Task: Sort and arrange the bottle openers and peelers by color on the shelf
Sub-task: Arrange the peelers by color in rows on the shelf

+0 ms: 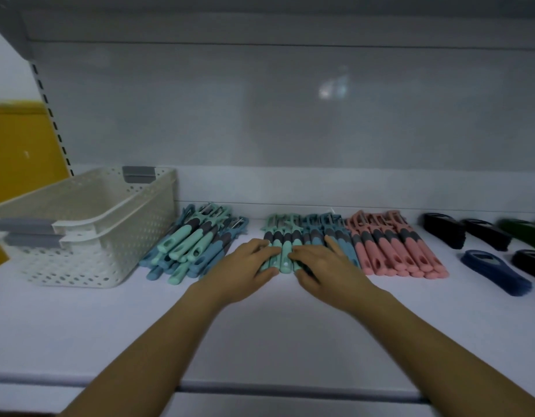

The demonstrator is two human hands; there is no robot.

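Mint peelers (286, 254), row on shelf (260, 326): left hand (245, 263), right hand (326, 266) lay flat on handles, fingers (335, 246) straight, slightly apart. Pink peelers (395, 251) farther right.

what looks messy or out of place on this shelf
The heap of mint and blue peelers beside the white basket stands out: colours mixed, handles crossed and stacked. The mint row, blue row and pink row to its right lie parallel and sorted.
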